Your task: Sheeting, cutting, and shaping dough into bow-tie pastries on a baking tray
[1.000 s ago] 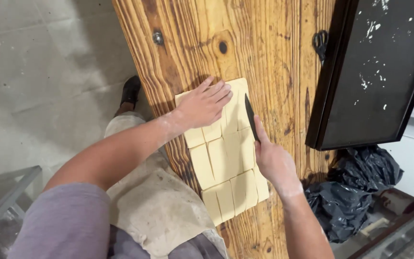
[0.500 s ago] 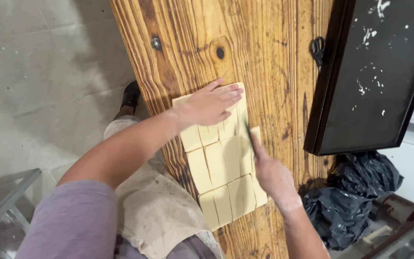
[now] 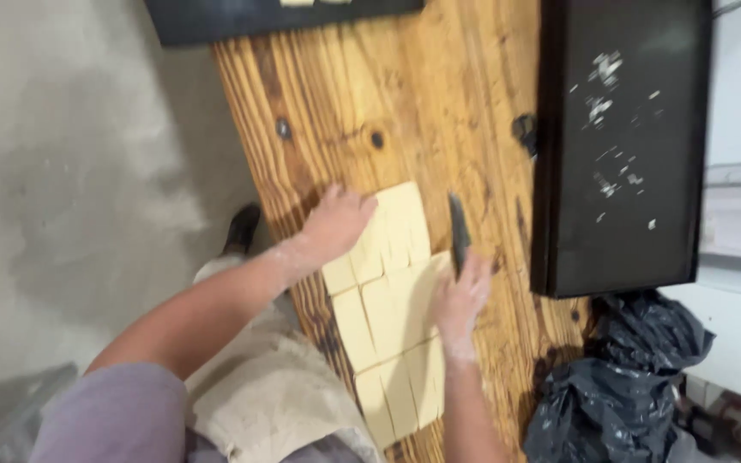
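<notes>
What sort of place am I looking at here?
Likely a small bakery or kitchen workroom: a sheet of pale dough cut into squares on a wooden table, a dark baking tray beside it, and a knife in the right hand.

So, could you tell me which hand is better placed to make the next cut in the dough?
Right, probably. The right hand grips the knife, blade pointing away along the dough edge. The left hand lies flat on the sheet's far corner, holding no tool.

The left hand (image 3: 336,225) covers part of the dough sheet (image 3: 388,309). The top edge cuts off the dark tray (image 3: 216,21). Motion blur softens the knife (image 3: 458,233).
</notes>
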